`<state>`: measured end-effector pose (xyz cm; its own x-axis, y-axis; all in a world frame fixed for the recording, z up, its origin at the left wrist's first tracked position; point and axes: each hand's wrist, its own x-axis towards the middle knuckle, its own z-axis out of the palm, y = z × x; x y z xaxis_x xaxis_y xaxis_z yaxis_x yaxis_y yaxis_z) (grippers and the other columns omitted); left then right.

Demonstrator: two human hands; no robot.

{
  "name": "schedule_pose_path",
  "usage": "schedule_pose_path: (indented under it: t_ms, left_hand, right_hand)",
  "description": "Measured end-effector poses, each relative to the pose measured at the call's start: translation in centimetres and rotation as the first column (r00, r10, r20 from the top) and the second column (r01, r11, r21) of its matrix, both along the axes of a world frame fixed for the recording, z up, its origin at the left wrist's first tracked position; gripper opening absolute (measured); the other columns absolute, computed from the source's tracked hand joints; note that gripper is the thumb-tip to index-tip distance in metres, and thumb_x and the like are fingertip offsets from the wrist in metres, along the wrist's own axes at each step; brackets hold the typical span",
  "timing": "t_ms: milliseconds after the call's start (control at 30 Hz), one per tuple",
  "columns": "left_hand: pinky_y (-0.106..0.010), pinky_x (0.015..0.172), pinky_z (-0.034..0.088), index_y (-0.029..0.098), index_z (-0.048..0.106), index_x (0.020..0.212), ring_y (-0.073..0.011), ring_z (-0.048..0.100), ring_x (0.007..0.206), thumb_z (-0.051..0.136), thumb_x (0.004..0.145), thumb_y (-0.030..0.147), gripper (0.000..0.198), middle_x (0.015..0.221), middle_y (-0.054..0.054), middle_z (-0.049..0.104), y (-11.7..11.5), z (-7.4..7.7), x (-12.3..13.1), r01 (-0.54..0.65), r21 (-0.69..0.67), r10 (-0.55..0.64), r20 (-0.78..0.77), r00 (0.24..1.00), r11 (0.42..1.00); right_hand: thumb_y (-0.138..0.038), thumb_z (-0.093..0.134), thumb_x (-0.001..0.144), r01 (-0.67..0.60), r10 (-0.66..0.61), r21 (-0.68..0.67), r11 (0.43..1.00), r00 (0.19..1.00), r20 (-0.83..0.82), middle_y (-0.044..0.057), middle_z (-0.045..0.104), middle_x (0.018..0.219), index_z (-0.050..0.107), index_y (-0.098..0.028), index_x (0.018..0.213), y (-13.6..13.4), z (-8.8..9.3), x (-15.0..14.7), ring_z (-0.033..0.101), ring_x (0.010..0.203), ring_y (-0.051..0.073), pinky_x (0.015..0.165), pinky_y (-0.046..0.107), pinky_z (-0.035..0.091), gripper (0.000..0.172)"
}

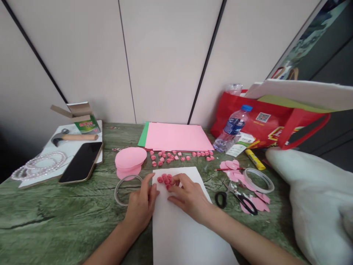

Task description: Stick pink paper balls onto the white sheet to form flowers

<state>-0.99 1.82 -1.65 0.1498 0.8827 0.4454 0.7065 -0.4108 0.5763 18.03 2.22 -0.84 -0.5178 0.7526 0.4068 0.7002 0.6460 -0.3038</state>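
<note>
A white sheet (179,224) lies lengthwise before me, with a small cluster of rolled pink paper roses (166,178) near its top left corner. My right hand (189,197) reaches over the sheet, its thumb and fingertips closed on a paper rose at the cluster's right side. The fingers partly cover that rose. Along the sheet's left edge rests my left hand (140,206), index finger stretched out and thumb apart from it, holding nothing. Beyond the sheet, several more loose pink roses (176,157) are spread in rows.
Left: tape roll (117,193), pink paper ovals (129,158), phone (82,162), bead strings (41,165), hammer (79,137), small box (86,124). Right: scissors (249,206), tape ring (268,182), pink scraps (257,204), glue stick (255,159), bottle (234,127), red bag (264,129). Pink sheets (179,136) lie behind.
</note>
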Motion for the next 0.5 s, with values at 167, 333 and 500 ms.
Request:
schedule_pose_path:
  t_ms: [167,333,500]
  left_hand:
    - [-0.025,0.055,0.052,0.015,0.043,0.12,-0.0173,0.069,0.057,0.036,0.092,0.031,0.033,0.064,0.0,0.072,-0.1,0.1,0.1,-0.002,-0.023,0.002,0.017,1.0,1.0]
    - [-0.026,0.053,0.052,0.015,0.044,0.119,-0.0183,0.069,0.057,0.036,0.092,0.031,0.033,0.062,0.0,0.071,-0.1,0.1,0.0,0.005,-0.005,-0.005,0.018,1.0,1.0]
    - [-0.026,0.054,0.052,0.014,0.044,0.119,-0.0183,0.069,0.055,0.036,0.092,0.03,0.033,0.062,-0.001,0.07,0.0,-0.1,-0.1,0.001,0.015,-0.001,0.0,1.0,1.0]
  right_hand:
    - [-0.022,0.053,0.085,0.07,-0.071,0.019,0.997,0.996,0.05,0.009,0.056,0.102,0.056,-0.019,0.092,-0.1,-0.2,-0.9,0.055,0.079,0.017,0.051,0.025,0.044,0.008]
    - [-0.023,0.049,0.088,0.107,-0.113,0.08,0.991,0.99,0.084,0.008,0.057,0.099,0.056,-0.019,0.09,0.3,-0.7,-1.3,0.056,0.087,0.018,0.05,0.023,0.04,0.008]
    - [-0.022,0.043,0.092,0.075,-0.09,0.115,0.99,0.988,0.125,0.007,0.058,0.095,0.056,-0.019,0.086,0.4,-0.5,-1.4,0.056,0.086,0.018,0.049,0.024,0.035,0.015]
